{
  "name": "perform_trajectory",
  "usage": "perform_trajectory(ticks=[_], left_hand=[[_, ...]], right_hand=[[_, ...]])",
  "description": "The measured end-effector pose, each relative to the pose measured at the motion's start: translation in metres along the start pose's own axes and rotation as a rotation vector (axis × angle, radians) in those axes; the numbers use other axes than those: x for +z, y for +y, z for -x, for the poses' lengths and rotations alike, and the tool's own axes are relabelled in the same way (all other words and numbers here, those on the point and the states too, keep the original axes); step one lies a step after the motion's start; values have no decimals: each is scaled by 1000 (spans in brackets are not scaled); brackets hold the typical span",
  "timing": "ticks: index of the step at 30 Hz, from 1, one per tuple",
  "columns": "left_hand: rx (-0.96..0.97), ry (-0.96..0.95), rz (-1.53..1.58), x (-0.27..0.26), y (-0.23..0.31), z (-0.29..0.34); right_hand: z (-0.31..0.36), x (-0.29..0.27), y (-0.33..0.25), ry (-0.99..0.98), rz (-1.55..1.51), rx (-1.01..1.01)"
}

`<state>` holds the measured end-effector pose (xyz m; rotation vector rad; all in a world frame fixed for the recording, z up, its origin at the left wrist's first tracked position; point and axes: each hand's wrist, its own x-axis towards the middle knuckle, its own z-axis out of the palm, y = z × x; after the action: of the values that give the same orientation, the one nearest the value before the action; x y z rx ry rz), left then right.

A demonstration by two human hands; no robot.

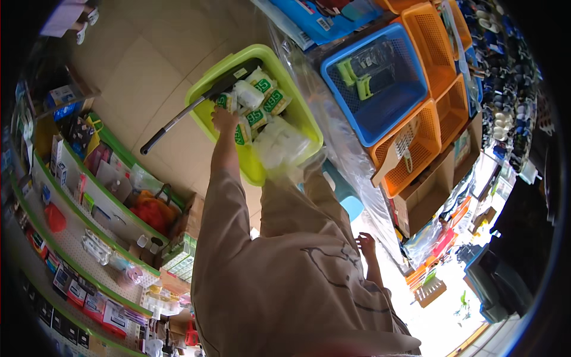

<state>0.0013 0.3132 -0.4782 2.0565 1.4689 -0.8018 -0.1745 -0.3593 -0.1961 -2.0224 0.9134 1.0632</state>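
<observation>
A lime-green plastic basket (297, 107) stands on the floor in front of me, filled with several white packets bearing green print (276, 102). My left hand (224, 119) reaches over its left rim, fingers curled at the edge of a white-and-green packet (225, 101). Clear plastic-wrapped bundles (282, 143) fill the near end of the basket. A dark long-handled tool (178, 119) lies across the left rim, its handle sticking out and its wide head inside. My right hand (366, 244) hangs by my side, fingers loosely apart and holding nothing.
To the right, a plastic-covered ledge carries a blue basket (375, 140) with green-headed packaged items and several orange baskets (419, 160). Curved shelves (89, 238) of small goods line the left. Another person's feet (88, 24) show at the upper left. A teal stool (345, 193) is beside my legs.
</observation>
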Motion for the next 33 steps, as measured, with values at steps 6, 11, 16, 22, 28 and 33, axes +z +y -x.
perform_trajectory(ticks=[6,11,16,22,28,33], left_hand=[[62,85,-60,13,-11,-1],[269,245,4,10,-32,15],[373,226,216,-2,-55,53],[705,18,897,-19,-54,162],[708,-508,1203,-100,-13,325],[805,-752,1189,-135,27,434]], right_hand=[[12,12,-12,62,231,-34],[9,23,-36,71,299,-41],[-10,32,-58,55,452,-237],[15,58,-175,-82,500,-649],[128,86,-319,-58,303,-1101],[161,81,-337,395,500,-1522]])
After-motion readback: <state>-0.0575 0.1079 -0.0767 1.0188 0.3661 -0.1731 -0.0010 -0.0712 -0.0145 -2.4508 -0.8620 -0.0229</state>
